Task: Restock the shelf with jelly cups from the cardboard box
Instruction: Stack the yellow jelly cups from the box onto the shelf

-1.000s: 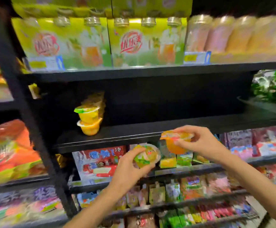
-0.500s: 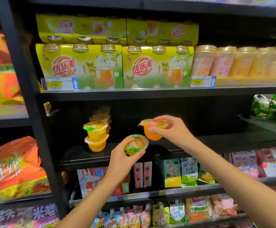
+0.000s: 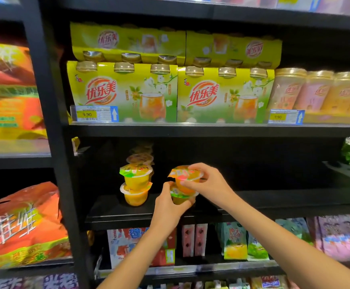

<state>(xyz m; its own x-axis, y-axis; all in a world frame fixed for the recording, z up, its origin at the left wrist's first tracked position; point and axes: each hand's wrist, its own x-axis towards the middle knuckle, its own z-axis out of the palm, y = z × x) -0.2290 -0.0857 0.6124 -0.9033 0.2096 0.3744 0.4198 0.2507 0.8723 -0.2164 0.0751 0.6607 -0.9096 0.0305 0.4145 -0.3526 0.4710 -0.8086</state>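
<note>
I see my left hand (image 3: pixel 168 207) curled round the lower orange jelly cup w/ green foil lid (image 3: pixel 181 196), fingers wrapping its side from the left, cup base at the black metal shelf (image 3: pixel 274 202) near its front edge. My right hand (image 3: pixel 208 184) pinches the upper orange jelly cup w/ pink-green lid (image 3: pixel 185 177) by the rim, fingertips on the lid edge, cup sitting right over the lower one. Just left, a stack of two matching yellow-orange jelly cups (image 3: pixel 136 184) stands on the same shelf, more behind it, blurred.

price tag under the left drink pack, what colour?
Yellow price panel, blue arrow end: price tag, head view.
</note>
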